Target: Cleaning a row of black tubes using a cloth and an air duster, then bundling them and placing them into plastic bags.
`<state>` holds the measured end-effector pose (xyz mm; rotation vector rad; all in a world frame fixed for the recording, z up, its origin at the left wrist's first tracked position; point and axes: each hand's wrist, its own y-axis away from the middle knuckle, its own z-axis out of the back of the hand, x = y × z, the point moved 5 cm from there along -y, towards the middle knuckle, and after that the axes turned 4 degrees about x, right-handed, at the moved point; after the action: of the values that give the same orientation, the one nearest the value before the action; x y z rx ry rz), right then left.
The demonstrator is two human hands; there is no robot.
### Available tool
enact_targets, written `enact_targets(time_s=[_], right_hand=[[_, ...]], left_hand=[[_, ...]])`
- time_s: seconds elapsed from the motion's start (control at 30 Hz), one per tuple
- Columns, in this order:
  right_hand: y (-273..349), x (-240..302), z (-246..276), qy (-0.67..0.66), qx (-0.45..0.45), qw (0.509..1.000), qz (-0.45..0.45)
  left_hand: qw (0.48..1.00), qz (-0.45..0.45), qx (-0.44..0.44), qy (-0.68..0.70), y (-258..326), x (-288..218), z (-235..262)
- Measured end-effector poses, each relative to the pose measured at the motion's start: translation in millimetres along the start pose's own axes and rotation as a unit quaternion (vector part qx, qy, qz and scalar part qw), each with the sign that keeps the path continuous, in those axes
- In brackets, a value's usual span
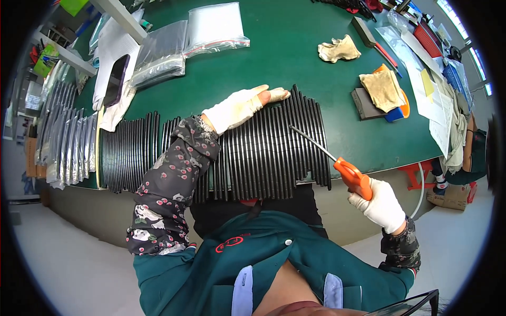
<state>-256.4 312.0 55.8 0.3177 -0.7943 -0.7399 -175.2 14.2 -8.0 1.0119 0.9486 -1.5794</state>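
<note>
A wide row of thin black rods lies side by side along the near edge of the green table, their near ends sticking out past it. My left hand, in a white glove with bare fingertips showing, rests flat across the far ends of the rods, fingers stretched to the right. In my gloved right hand is a tool with an orange handle and a thin metal shaft. Its tip reaches over the right part of the row; whether it touches a rod I cannot tell.
Another group of black rods and bagged rods lie at left. Beyond are a phone and plastic bags. At right are cloths, a dark block and a red-handled tool. Another person sits far right.
</note>
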Motion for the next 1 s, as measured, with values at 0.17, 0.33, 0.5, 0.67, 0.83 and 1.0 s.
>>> enact_targets(time_s=[0.17,0.33,0.5,0.67,0.83,1.0], right_hand=[[-4.8,-0.1,-4.0,0.01,0.008,1.0,0.0],[-1.0,5.6,-6.9,-0.01,0.039,0.999,-0.005],[3.2,2.2,-11.1,0.001,0.064,0.998,-0.01],[7.1,8.2,-16.9,-0.028,0.095,0.995,-0.013],[5.0,19.7,-15.0,-0.133,0.089,0.986,0.039],[-1.0,25.7,-16.4,-0.111,0.08,0.99,0.019]], left_hand=[[0.999,-0.003,0.008,-0.042,1.2,-0.6,-0.8],[0.999,0.002,0.01,-0.037,-0.4,2.2,0.2],[0.999,-0.005,0.007,-0.044,-0.5,2.9,0.7],[0.999,-0.014,0.007,-0.052,-1.9,5.4,1.1],[0.998,-0.005,-0.058,-0.001,13.8,-25.3,25.8],[0.992,0.002,-0.124,0.028,59.9,-27.7,52.8]])
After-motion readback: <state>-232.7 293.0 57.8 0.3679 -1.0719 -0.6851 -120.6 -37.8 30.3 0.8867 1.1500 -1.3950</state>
